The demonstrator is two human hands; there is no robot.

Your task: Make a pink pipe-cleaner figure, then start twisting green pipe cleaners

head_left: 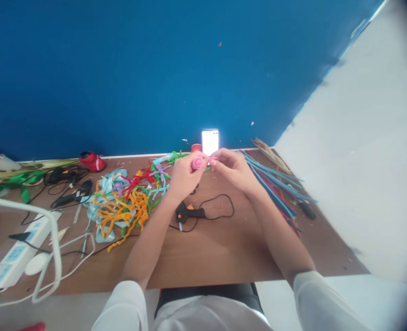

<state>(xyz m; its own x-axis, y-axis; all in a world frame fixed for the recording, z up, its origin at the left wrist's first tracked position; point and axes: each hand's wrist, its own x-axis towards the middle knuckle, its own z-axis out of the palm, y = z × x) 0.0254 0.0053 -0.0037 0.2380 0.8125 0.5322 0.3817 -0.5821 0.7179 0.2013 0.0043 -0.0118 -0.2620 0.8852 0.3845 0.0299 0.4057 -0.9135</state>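
My left hand is closed around a pink rolled coil that looks like a small rose of pipe cleaner, its spiral face turned toward me. Beside it, the thumb and fingertips of my right hand pinch a thin pink strand stretching from the coil. Both hands are raised over the far part of the table, in front of a lit phone. Below them on the tabletop lies a black glue gun with its cord looped to the right.
Orange pipe-cleaner pieces, red and purple ones and light-blue ribbon pile up left. A bundle of blue and red pipe cleaners lies right. A power strip, white tube frame and another glue gun occupy the left side.
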